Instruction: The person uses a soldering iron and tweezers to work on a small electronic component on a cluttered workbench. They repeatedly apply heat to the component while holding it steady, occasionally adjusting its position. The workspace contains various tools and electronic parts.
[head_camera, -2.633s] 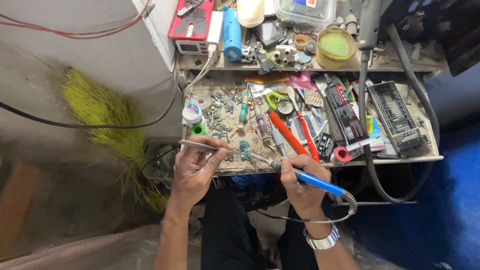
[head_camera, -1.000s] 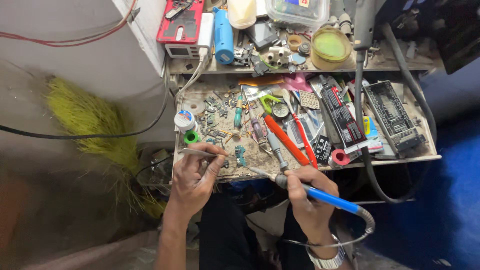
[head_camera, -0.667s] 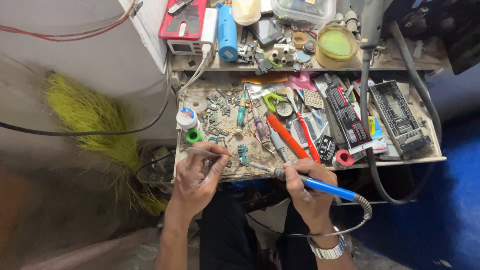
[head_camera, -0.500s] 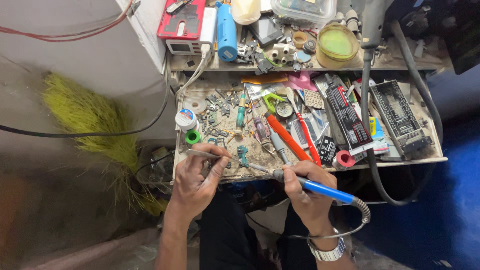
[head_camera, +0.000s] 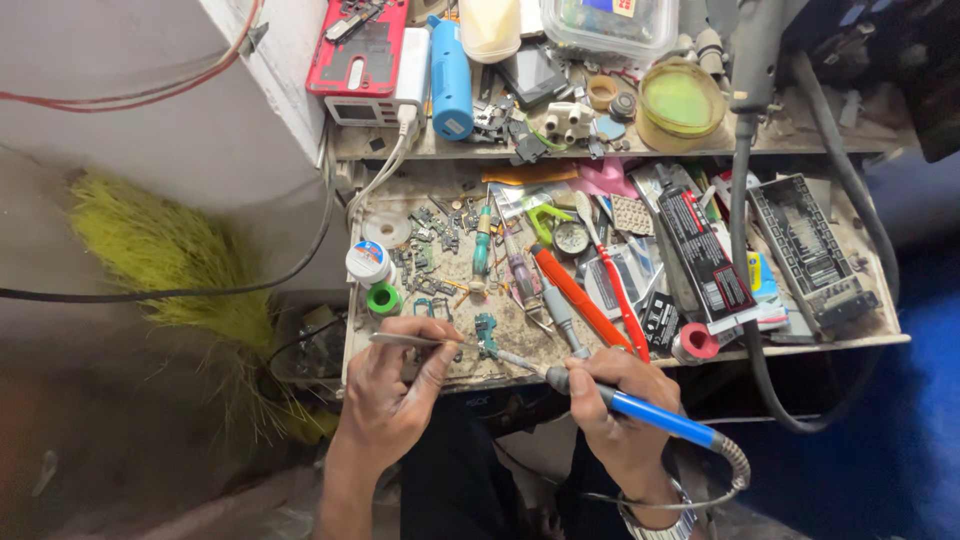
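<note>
A black flat package with a red band (head_camera: 705, 262) lies up and right of the hands. A clear plastic box (head_camera: 612, 25) and a red-cased meter screen (head_camera: 362, 108) sit on the far shelf.

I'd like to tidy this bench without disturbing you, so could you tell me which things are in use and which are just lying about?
In use: tweezers in the left hand; blue-handled soldering iron in the right hand; small teal part.

Lying about: orange-handled tool, green tape roll, blue cylinder, yellow-green tub.
</note>
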